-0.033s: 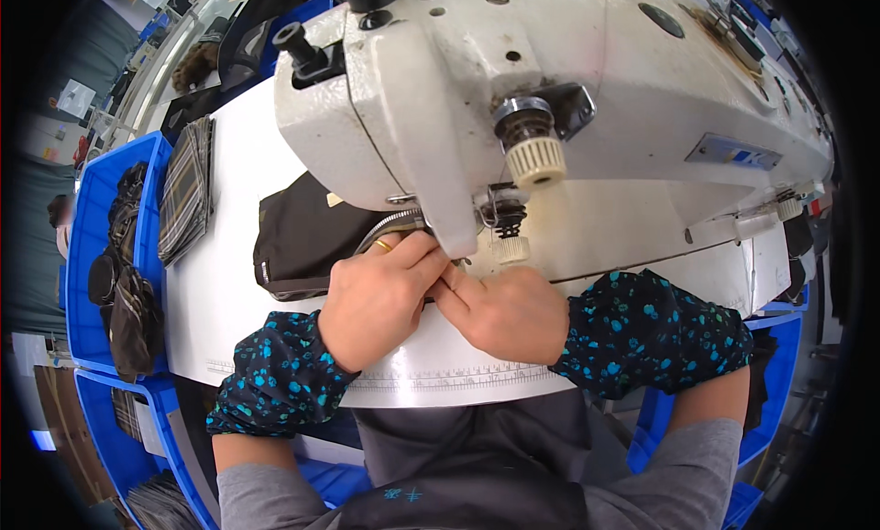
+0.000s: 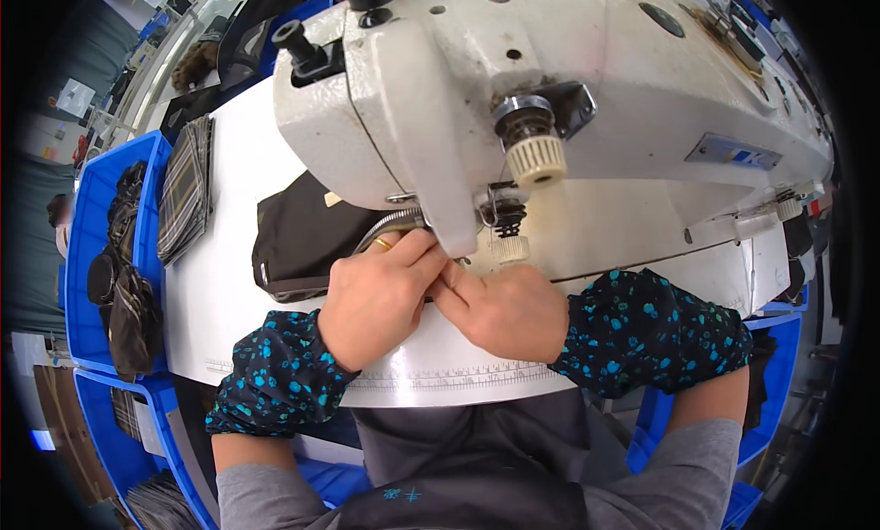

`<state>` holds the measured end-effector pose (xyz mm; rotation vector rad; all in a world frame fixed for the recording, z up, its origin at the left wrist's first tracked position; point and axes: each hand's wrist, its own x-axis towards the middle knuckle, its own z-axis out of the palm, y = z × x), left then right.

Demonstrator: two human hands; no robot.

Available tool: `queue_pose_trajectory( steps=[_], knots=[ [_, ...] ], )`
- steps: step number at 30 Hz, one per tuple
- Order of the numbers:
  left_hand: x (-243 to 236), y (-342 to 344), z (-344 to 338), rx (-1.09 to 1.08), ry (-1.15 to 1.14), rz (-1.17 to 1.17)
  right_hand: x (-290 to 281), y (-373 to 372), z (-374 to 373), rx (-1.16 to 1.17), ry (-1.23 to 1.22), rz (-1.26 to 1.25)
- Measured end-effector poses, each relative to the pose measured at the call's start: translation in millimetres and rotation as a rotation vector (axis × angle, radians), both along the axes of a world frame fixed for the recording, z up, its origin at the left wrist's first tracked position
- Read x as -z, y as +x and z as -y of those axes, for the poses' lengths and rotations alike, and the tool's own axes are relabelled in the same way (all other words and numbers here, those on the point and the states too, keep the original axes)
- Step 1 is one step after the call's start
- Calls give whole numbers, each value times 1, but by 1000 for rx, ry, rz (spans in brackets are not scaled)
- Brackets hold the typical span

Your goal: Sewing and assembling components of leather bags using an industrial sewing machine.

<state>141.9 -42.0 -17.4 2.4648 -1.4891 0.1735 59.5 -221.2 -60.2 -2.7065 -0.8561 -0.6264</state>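
Observation:
A dark brown fabric piece (image 2: 307, 223) lies on the white sewing table, its left part spread flat. A metal-toothed zipper (image 2: 390, 224) curves along its edge and runs under the head of a sewing machine (image 2: 412, 118). My left hand (image 2: 378, 292), with a gold ring, has its fingers closed on the fabric's zipper edge below the machine head. Against its fingertips my right hand (image 2: 509, 312) pinches at the same edge. Between the hands the cloth is mostly hidden, and the needle area is covered by the machine head and my fingers.
Plaid fabric pieces (image 2: 186, 191) are stacked at the table's left. Beside them a blue bin (image 2: 151, 228) holds dark cloth items. Other blue bins (image 2: 174, 406) stand lower left and right. A ruler strip (image 2: 458, 380) runs along the table's front edge.

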Motion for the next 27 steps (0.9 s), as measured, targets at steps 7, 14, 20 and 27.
queue_pose_trajectory(
  steps=[7, 14, 20, 27],
  knots=[
    [-5, -1, 12, -61, 54, -22, -3, 8, 2, 84, 8, 28],
    [-6, -2, 15, -137, 104, -43, -1, 12, 7, 103, 48, 49],
    [-11, 8, 7, 4, 155, 181, 1, 14, 8, 102, 16, 60],
    [-26, 43, -5, 183, 225, -123, -1, 14, 9, 62, 39, 62]
  ],
)
